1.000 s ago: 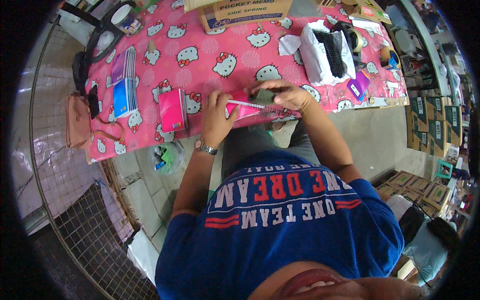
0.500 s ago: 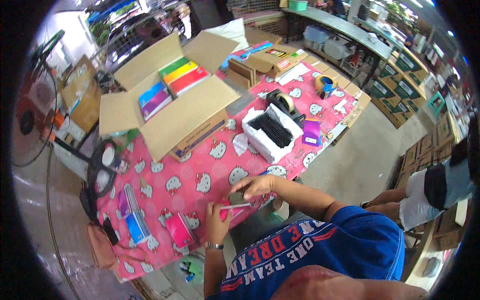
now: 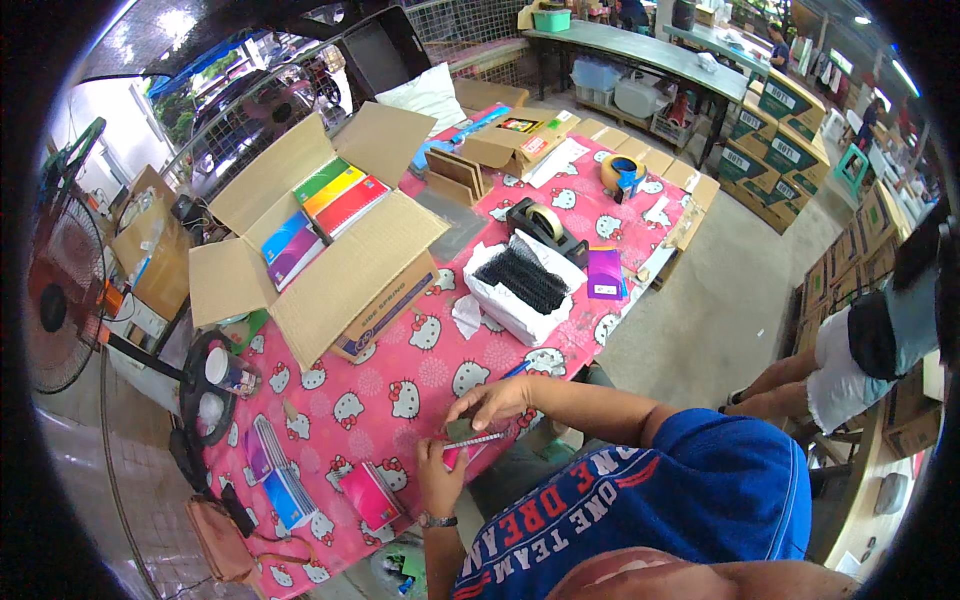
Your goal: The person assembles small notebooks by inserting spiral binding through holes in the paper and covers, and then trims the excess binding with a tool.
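Black tape dispenser (image 3: pixel 568 244) sat right behind the white pack (image 3: pixel 522 327) of black coils (image 3: pixel 520 278); open carton (image 3: pixel 235 283) had notebooks (image 3: pixel 345 207). Left grip (image 3: pixel 440 478) clamped a pink notebook (image 3: pixel 461 457) near the tabletop (image 3: pixel 330 425) edge, right grip (image 3: pixel 493 402) pinched a dark pad (image 3: pixel 460 431).

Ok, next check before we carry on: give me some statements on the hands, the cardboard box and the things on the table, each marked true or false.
1. The left hand's grip is on a pink notebook. True.
2. The watch is on the right wrist. False: it is on the left.
3. The right hand's grip is on a small dark green piece. True.
4. The large cardboard box is closed. False: it stands open, with colourful notebooks showing inside.
5. The black coils lie in white wrapping. True.
6. The tape dispenser is inside the cardboard box. False: it is on the pink table cover.
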